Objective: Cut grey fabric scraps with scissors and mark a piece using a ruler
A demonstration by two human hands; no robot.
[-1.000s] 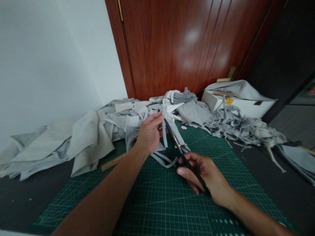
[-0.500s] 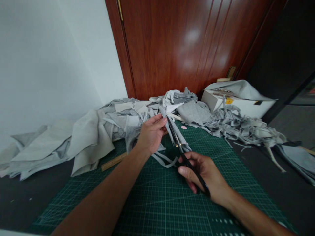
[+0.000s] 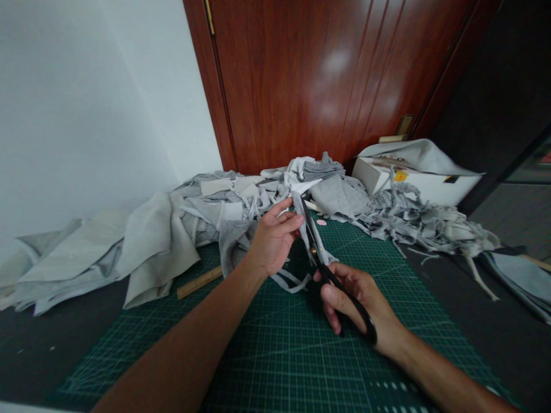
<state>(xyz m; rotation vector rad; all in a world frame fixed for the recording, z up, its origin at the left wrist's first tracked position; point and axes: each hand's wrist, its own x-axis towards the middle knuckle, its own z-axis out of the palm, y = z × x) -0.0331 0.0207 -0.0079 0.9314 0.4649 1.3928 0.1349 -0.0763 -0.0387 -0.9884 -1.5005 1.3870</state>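
Note:
Near the middle of the view, my left hand [image 3: 278, 238] pinches a small piece of light grey fabric [image 3: 302, 225] between thumb and fingers. My right hand [image 3: 350, 295] is wrapped round the handles of black scissors [image 3: 314, 252]. The scissor blades point up and away, along the fabric just right of my left fingertips; their tips lie close to its upper end. Below my left hand a thin pale strip [image 3: 290, 285] curves over the green cutting mat [image 3: 275, 355].
Grey and cream cloth pieces [image 3: 148, 235] are heaped at the left and back. A wooden ruler [image 3: 199, 282] lies on the mat's left. Shredded strips [image 3: 443, 226] and a white box [image 3: 430, 183] are at the right, before a brown door [image 3: 301, 80]. A pink disc [image 3: 321, 222] lies behind the scissors.
My left hand and the fabric have shifted slightly right. The scissors have turned a little more upright, and their handles have moved slightly right with my right hand.

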